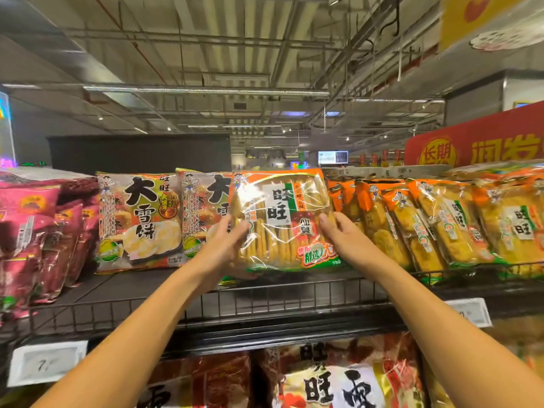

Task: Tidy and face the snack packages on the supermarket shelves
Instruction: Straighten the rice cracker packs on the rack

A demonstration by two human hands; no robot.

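Note:
An orange rice-cracker bag (284, 219) stands upright, label toward me, on the top wire shelf (265, 298). My left hand (225, 245) grips its lower left edge and my right hand (343, 237) holds its right side, thumb on the front. Left of it stand two white snow-cracker bags (138, 222), the second partly hidden behind the held bag. To the right, several orange cracker bags (426, 225) lean in a slanted row.
Dark red snack bags (38, 231) fill the shelf's left end. A low wire guard runs along the shelf front, with price tags (47, 363) below it. More snack bags (338, 381) sit on the lower shelf. A red sign (482, 142) hangs at back right.

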